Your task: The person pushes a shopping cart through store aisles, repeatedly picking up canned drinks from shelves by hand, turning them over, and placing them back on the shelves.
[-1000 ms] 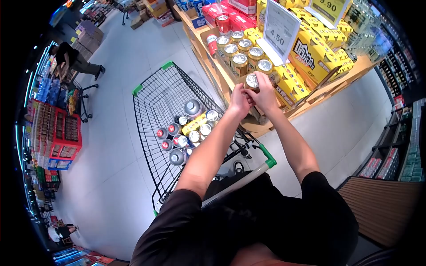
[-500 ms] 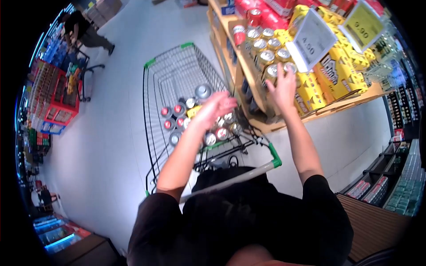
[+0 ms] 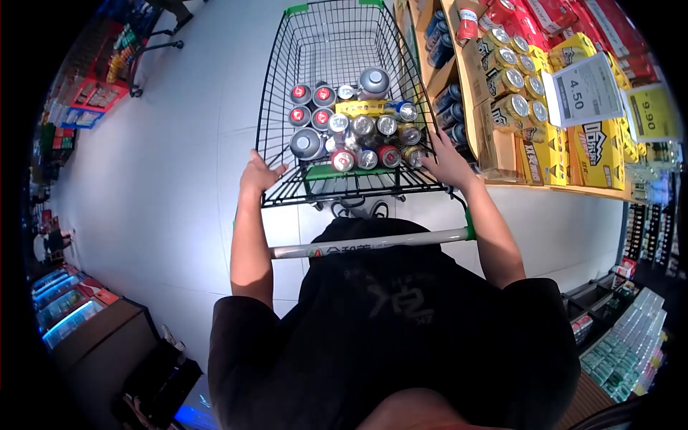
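Observation:
A wire shopping cart (image 3: 266,107) with green corners stands before me. My left hand (image 3: 259,174) grips its left rim near the back, thumb on the inside. On the opposite side, my right hand (image 3: 451,163) holds the right rim, the thumb inside and the fingers outside. In the basket stand several drink cans (image 3: 363,125) with silver tops. Red-capped bottles (image 3: 324,95) sit at the left of the group. Two larger bottles with grey caps, one at the back (image 3: 374,80) and one at the left (image 3: 307,143), stand among them. A yellow pack (image 3: 360,107) lies between the cans.
At the right, a wooden display shelf (image 3: 481,154) bears yellow-gold cans (image 3: 510,107), yellow cartons (image 3: 595,154) and red packs. A price sign (image 3: 582,89) reads 4.50. The cart's handle (image 3: 373,242) crosses before my body. Another person's leg shows at the upper left.
My right hand has left the cans on the shelf for the cart's right rim. My left hand has moved from above the cans to the left rim. The cart now appears straighter before me.

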The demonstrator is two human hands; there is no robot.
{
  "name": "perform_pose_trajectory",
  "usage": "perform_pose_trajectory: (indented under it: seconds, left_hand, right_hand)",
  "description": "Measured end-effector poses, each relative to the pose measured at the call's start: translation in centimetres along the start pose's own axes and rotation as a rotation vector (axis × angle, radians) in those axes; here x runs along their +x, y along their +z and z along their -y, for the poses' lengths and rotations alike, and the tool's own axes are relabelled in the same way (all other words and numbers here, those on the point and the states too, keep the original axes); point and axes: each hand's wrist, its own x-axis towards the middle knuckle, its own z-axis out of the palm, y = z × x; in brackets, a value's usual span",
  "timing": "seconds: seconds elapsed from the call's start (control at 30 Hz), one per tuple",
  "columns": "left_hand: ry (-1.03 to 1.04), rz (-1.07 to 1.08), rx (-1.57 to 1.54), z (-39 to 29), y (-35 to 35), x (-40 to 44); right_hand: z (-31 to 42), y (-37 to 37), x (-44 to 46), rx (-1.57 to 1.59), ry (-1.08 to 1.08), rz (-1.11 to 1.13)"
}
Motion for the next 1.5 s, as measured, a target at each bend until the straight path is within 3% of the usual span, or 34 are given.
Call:
perform_pose_trajectory:
  seconds: [0.07, 0.1, 0.43, 0.67, 0.77, 0.9, 1.17, 1.27, 1.37, 1.5]
  left_hand:
    - [-0.034, 0.063, 0.017, -0.3, -0.4, 1.5]
    - [-0.034, 0.082, 0.022, 0.2, -0.3, 2.3]
    - [-0.133, 0.193, -0.016, -0.2, -4.2, 6.5]
    - [-0.182, 0.166, -0.047, -1.5, -6.4, 10.9]
    - [-0.170, 0.166, -0.006, -2.6, -7.4, 12.9]
    - [-0.166, 0.198, 0.037, -4.7, -8.1, 17.1]
    - [-0.090, 0.277, 0.169, -9.2, -6.7, 28.6]
    - [-0.054, 0.334, 0.132, -11.8, -8.5, 31.3]
    - [-0.013, 0.311, 0.186, -13.3, -7.1, 35.8]
    - [-0.009, 0.192, 0.123, -15.1, -5.0, 40.7]
  right_hand:
    - [1.8, -0.3, 0.0, -0.088, 0.075, 0.024]
    - [1.2, 0.5, 0.2, -0.150, -0.026, -0.075]
    - [4.4, 0.5, 3.9, -0.266, 0.001, -0.083]
    - [4.9, -0.5, 7.8, -0.273, -0.063, -0.187]
    - [6.6, -3.0, 10.1, -0.083, 0.122, -0.146]
    - [4.0, -2.9, 14.4, -0.080, 0.017, -0.337]
    - [1.1, -5.1, 23.2, -0.112, 0.124, -0.328]
    - [1.2, -6.7, 26.5, -0.161, 0.260, -0.273]
    - [-0.4, -7.5, 29.8, -0.229, 0.361, -0.135]
    - [-2.6, -8.6, 33.5, -0.198, 0.312, -0.124]
